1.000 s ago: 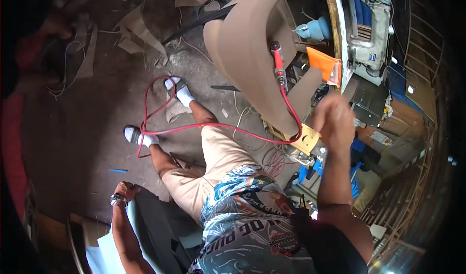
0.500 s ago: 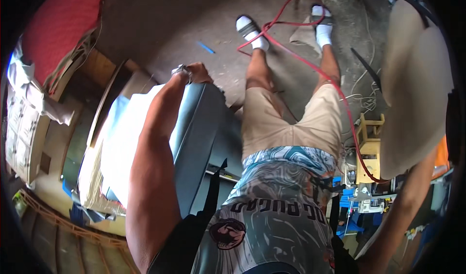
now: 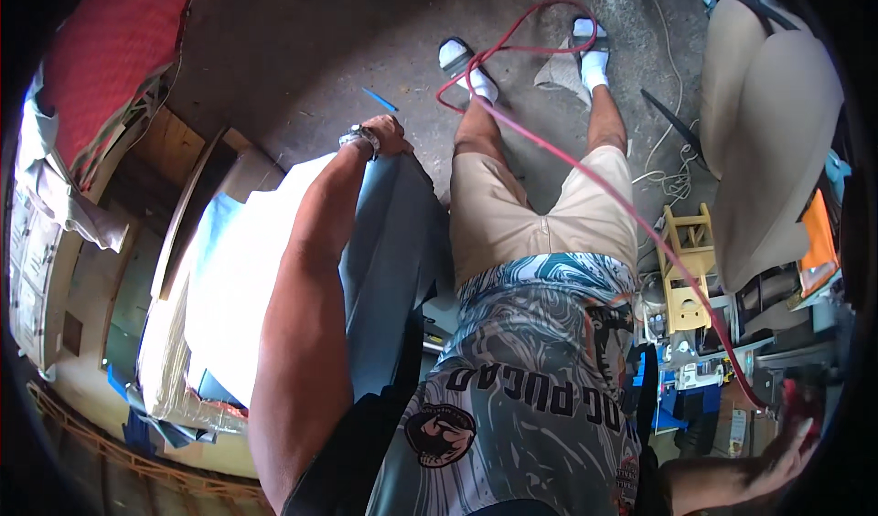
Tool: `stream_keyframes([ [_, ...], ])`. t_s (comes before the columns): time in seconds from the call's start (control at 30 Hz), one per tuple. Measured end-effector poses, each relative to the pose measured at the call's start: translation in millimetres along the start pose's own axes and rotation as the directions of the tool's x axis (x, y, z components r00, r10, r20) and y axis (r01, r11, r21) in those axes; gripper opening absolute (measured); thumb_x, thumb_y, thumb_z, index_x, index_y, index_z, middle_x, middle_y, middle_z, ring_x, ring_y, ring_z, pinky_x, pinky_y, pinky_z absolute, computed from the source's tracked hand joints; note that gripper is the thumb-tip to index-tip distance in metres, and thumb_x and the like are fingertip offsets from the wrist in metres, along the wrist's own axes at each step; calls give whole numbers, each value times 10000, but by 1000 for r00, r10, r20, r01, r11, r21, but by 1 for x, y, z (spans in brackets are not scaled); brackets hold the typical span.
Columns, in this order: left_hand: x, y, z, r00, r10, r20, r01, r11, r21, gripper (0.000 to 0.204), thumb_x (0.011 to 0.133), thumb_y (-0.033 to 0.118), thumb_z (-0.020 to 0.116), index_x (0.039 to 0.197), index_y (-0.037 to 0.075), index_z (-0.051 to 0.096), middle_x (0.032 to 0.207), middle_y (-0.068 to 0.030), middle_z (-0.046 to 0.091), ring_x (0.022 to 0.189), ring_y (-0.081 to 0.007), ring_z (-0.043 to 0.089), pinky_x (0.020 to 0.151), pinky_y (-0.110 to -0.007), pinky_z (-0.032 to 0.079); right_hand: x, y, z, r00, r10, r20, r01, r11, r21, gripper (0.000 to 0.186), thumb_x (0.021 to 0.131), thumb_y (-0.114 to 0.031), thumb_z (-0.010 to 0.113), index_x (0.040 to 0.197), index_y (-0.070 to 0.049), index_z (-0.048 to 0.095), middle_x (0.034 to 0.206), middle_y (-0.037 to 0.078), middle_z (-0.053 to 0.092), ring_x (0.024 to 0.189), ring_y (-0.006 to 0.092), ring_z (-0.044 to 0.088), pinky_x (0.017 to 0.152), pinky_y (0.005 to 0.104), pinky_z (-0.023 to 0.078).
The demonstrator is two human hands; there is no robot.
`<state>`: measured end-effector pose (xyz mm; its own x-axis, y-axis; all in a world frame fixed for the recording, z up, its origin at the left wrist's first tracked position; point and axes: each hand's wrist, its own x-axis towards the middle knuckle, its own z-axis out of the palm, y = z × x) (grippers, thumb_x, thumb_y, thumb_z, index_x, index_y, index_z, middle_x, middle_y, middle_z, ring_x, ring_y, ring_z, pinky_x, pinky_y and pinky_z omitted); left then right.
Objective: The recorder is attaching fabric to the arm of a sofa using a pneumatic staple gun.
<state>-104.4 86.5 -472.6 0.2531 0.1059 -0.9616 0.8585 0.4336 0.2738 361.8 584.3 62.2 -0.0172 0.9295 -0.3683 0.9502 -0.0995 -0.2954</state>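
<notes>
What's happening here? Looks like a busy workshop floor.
A person stands looking down at their own body and feet. Their left hand reaches down and rests on the top edge of a grey-blue panel standing beside their left leg. Their right hand, at the lower right edge and blurred, is at the end of a red hose that runs across the shorts and loops on the concrete floor near the feet. A small yellow wooden stand and tan curved panels sit to the right.
</notes>
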Motion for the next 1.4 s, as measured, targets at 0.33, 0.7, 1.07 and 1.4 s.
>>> stream_keyframes([
  [0.33, -3, -30, 32, 948, 315, 40, -304, 938, -168, 305, 957, 331, 514, 1169, 256, 720, 1127, -78, 719, 1058, -260, 674, 920, -384, 536, 14, -144, 457, 395, -227, 891, 431, 901, 38, 465, 905, -426, 697, 1096, -9, 623, 910, 147, 710, 845, 259, 680, 796, 382, 509],
  [0.7, -28, -7, 24, 999, -26, 31, 38, 857, -514, 249, 960, 338, 600, 1039, 163, 758, 894, -112, 699, 859, -287, 660, 818, -392, 527, -49, -94, 692, -188, 80, 979, 327, 945, -14, 629, 740, -440, 810, 1024, 103, 666, 729, 165, 674, 658, 235, 668, 628, 380, 543],
  [1.07, -37, 7, -2, 991, 135, -17, -131, 920, -370, 226, 933, 238, 569, 1028, 99, 720, 948, -158, 698, 890, -328, 682, 848, -418, 549, -59, -95, 705, -309, 193, 931, 113, 980, -166, 579, 784, -446, 831, 990, 50, 614, 579, 40, 535, 437, 139, 514, 408, 311, 421],
  [1.4, -25, -5, 29, 995, 57, -78, -80, 941, -329, 283, 937, 230, 530, 1075, 63, 713, 1012, -206, 703, 982, -384, 681, 869, -445, 543, -65, -89, 717, -432, 239, 870, 178, 968, -178, 431, 781, -414, 814, 720, -35, 617, 585, 7, 542, 476, 121, 528, 423, 314, 434],
])
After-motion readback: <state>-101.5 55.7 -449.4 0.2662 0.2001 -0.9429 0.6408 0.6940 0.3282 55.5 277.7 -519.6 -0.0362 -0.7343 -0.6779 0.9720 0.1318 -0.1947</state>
